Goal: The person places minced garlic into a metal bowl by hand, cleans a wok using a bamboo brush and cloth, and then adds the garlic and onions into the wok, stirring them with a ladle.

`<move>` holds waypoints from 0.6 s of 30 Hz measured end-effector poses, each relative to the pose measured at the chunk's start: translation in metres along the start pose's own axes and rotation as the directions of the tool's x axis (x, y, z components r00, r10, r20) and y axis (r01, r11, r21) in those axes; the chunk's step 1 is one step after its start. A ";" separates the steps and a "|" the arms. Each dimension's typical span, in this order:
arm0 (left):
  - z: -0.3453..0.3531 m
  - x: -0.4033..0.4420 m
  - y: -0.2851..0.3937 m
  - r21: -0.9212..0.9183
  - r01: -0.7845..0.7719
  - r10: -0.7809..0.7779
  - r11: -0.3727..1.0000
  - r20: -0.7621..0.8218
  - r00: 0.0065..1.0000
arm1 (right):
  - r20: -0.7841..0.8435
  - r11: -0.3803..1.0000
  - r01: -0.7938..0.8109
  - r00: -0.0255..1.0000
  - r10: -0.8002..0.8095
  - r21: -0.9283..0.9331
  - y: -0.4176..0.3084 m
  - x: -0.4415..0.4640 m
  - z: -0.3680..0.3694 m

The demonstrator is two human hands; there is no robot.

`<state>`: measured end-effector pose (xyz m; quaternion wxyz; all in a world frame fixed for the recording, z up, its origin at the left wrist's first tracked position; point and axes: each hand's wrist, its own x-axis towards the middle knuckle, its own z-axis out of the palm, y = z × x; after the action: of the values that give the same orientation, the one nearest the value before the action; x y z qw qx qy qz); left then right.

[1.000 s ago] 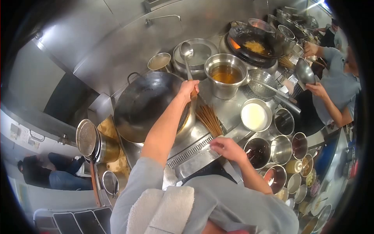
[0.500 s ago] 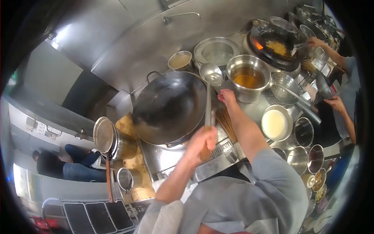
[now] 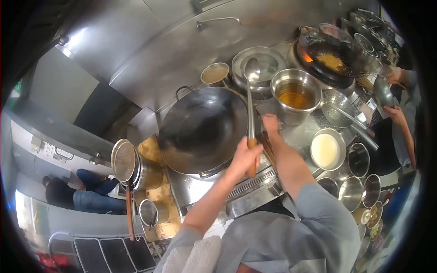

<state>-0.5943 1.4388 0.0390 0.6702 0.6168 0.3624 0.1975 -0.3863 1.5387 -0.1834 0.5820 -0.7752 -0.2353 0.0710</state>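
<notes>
My left hand [image 3: 246,157] is closed round the wooden handle of a long metal ladle [image 3: 250,107], in front of the right rim of a large black wok [image 3: 202,129]. The ladle's bowl is over a round metal container [image 3: 258,68] behind the wok. Beside the steel pot of amber liquid [image 3: 296,95], my right hand [image 3: 270,123] is closed, near a flat grey surface; what it holds, if anything, is hidden. A bamboo brush [image 3: 268,149] lies partly under my right forearm.
A bowl of pale liquid [image 3: 325,150] and several metal bowls stand at the right, below a perforated strainer [image 3: 337,108]. Further back, a co-worker's hands [image 3: 397,116] hold a bowl near another wok [image 3: 330,57]. A sieve [image 3: 124,160] rests on a pot at the left.
My left hand first pulled the ladle back toward me, then moved slightly forward with it. My right hand went from near the front bowls to beside the pot of amber liquid. The view shifted too.
</notes>
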 end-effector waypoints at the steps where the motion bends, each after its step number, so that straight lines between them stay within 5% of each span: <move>1: 0.002 0.023 0.003 0.026 -0.017 0.018 1.000 -0.047 0.999 | 0.040 0.998 0.048 0.998 -0.046 -0.049 -0.015 -0.008 -0.017; 6: 0.006 0.123 0.004 -0.006 -0.039 0.038 0.999 -0.089 0.995 | 0.215 0.998 0.052 0.976 -0.044 -0.028 -0.034 -0.024 -0.055; 9: 0.006 0.139 0.017 -0.262 0.043 -0.042 0.964 0.011 0.999 | 0.252 0.994 0.108 0.963 -0.101 -0.013 -0.028 -0.028 -0.061; 13: -0.010 0.119 0.036 -0.757 0.302 -0.088 0.580 0.310 0.947 | 0.352 0.967 -0.217 0.922 0.158 0.136 -0.030 -0.020 -0.067; 15: -0.013 0.089 0.037 -0.741 0.321 -0.089 0.590 0.336 0.938 | 0.437 0.869 -0.460 0.830 0.348 0.182 -0.051 -0.015 -0.074; 18: -0.008 0.025 0.047 -0.597 0.288 -0.150 0.748 0.271 0.951 | 0.439 0.792 -0.512 0.827 0.350 0.332 -0.046 -0.004 -0.058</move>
<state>-0.5750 1.4693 0.0783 0.8899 0.3267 0.2741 0.1619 -0.3805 1.4959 -0.1229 0.6555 -0.6319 -0.1280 0.3934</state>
